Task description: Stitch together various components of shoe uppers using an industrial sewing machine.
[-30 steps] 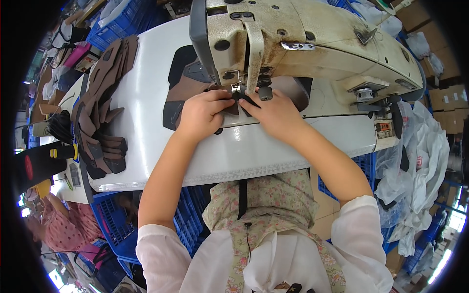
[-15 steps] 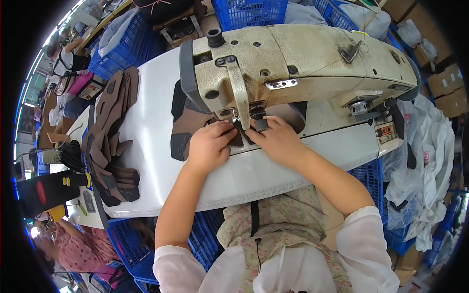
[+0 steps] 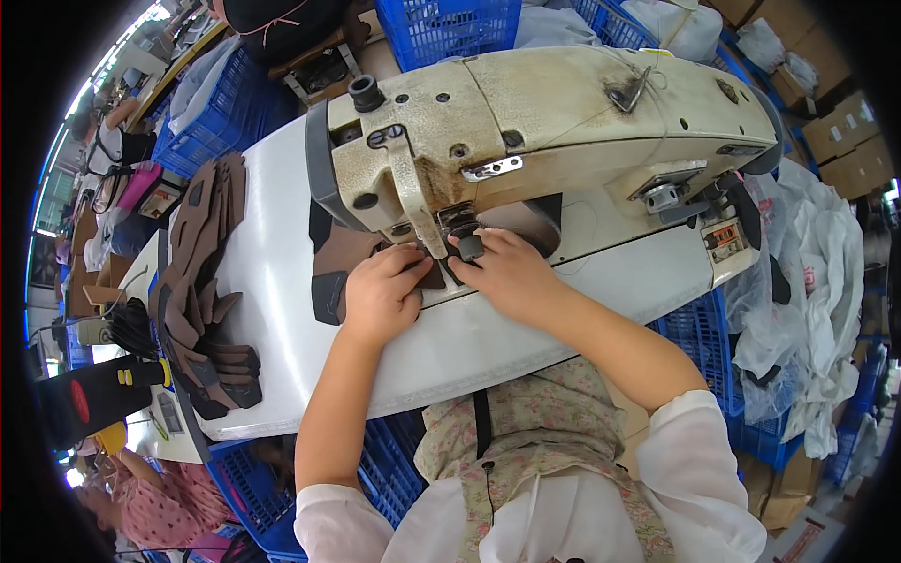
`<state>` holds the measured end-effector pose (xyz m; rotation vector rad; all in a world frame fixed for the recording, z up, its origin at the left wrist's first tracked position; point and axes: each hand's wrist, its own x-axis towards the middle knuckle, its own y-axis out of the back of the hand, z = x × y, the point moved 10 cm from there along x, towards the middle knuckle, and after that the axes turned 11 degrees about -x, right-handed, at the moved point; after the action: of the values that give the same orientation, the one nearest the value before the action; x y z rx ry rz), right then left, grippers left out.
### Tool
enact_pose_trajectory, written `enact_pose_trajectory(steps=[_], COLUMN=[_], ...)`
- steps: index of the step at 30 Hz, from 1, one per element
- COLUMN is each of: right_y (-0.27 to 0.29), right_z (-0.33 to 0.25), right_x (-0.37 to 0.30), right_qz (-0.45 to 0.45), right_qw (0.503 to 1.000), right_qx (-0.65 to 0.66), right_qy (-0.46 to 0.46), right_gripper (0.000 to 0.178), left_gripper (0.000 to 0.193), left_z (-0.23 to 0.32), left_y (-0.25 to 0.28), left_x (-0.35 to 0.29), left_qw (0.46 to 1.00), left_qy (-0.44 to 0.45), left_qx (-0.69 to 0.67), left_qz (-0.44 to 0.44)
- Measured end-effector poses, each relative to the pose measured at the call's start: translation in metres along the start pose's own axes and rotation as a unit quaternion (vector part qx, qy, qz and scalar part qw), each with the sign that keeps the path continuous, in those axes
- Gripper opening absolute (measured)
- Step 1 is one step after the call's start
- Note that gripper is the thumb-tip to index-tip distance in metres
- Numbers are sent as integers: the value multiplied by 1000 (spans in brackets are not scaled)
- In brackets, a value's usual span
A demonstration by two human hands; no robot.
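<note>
A cream sewing machine (image 3: 563, 103), stained around its head, stands on a white work surface. Under its needle area lies a brown piece of material (image 3: 343, 251) with black patches at its edges. My left hand (image 3: 383, 293) presses on the near side of this piece, left of the needle, its fingers bent and thumb close to them. Just right of the needle, my right hand (image 3: 514, 279) pinches the piece's edge beside a dark round knob (image 3: 470, 248). The right fingertips and the stitching point are partly hidden behind the machine head.
Stacked brown cut pieces (image 3: 192, 291) lie along the surface's left end. Blue crates (image 3: 446, 33) stand behind the machine, with others below the surface. Clear and white plastic bags (image 3: 817, 281) hang at the right. Other people sit at the far left.
The whole view has shifted, so the machine and surface appear farther left and tilted. Both hands stay at the needle area, holding the brown piece; no clear movement of it shows.
</note>
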<state>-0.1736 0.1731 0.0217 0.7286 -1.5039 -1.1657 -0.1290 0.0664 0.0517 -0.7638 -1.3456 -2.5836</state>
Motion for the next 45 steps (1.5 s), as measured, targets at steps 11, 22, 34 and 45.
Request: enact_pose_trajectory(steps=[11,22,34,45], right_y=[10,9,16,16], right_z=[0,-6,-8,-12], right_x=[4,-2,-4,-9], right_qz=[10,-17,29,72], right_qw=[1000,1000,998,995], right_qx=[-23,-9,-41,-42], right_qy=[-8,18,42,47], right_gripper=[32,30,29,26], left_gripper=[37,33,45,28], left_z=[-1,-56,4,-79], left_y=[-1,1,-6,1], left_x=[4,0,-1,-7], left_qw=[1000,937,991,870], left_qy=[8,281,0,384], left_qx=[6,-200,74,-296], left_qz=[-26,-46,-116,-89])
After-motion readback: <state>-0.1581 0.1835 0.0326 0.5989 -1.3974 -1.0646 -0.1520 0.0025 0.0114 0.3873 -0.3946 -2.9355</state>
